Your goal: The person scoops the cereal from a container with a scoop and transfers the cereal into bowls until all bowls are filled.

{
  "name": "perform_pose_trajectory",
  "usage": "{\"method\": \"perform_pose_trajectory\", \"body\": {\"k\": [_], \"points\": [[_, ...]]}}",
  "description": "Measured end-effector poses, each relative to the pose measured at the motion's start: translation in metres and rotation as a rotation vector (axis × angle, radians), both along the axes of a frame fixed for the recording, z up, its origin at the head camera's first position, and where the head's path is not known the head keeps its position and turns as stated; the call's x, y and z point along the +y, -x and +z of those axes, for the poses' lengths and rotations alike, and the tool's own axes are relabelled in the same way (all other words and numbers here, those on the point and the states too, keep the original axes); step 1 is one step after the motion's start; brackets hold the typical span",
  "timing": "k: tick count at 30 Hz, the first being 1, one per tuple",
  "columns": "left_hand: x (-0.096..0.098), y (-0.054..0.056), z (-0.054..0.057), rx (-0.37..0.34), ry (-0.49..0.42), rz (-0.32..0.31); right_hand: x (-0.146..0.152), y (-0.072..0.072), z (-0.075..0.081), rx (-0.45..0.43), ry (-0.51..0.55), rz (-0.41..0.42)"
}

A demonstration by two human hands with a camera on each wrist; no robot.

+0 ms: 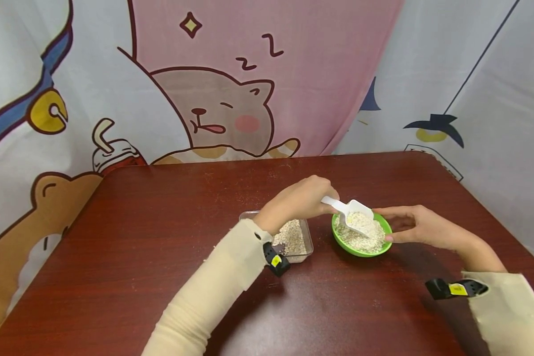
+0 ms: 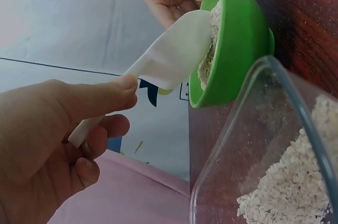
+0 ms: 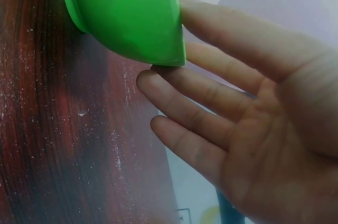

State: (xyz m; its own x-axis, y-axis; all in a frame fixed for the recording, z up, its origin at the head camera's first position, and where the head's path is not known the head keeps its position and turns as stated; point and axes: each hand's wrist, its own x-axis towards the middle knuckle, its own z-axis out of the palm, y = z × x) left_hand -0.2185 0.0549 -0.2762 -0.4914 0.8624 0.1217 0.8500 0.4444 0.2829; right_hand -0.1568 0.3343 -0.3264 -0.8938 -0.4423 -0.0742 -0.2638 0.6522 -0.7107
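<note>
My left hand point(image 1: 304, 198) grips the handle of a white plastic scoop point(image 1: 343, 207), thumb on top and fingers curled beneath, as the left wrist view shows. The scoop's head tilts down into a green bowl point(image 1: 360, 253) and carries pale flakes. Similar oat-like flakes point(image 1: 376, 237) fill much of this bowl, which stands on the table. From the right, my right hand point(image 1: 427, 227) holds the bowl's rim between thumb and forefinger. Its other fingers point(image 3: 193, 150) extend by the bowl's outer side in the right wrist view.
A clear rectangular container point(image 1: 310, 242) with more flakes stands left of the bowl, partly hidden under my left forearm. Flake crumbs dot the dark red-brown table point(image 1: 160, 237). A printed cloth point(image 1: 329, 59) hangs behind the table.
</note>
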Motion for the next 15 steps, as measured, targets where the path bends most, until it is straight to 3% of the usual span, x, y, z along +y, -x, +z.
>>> {"method": "perform_pose_trajectory", "body": {"k": [15], "points": [[-0.0045, -0.0038, -0.0009, 0.009, -0.005, 0.025, -0.0021, -0.0031, 0.0014, -0.014, 0.016, -0.011]]}}
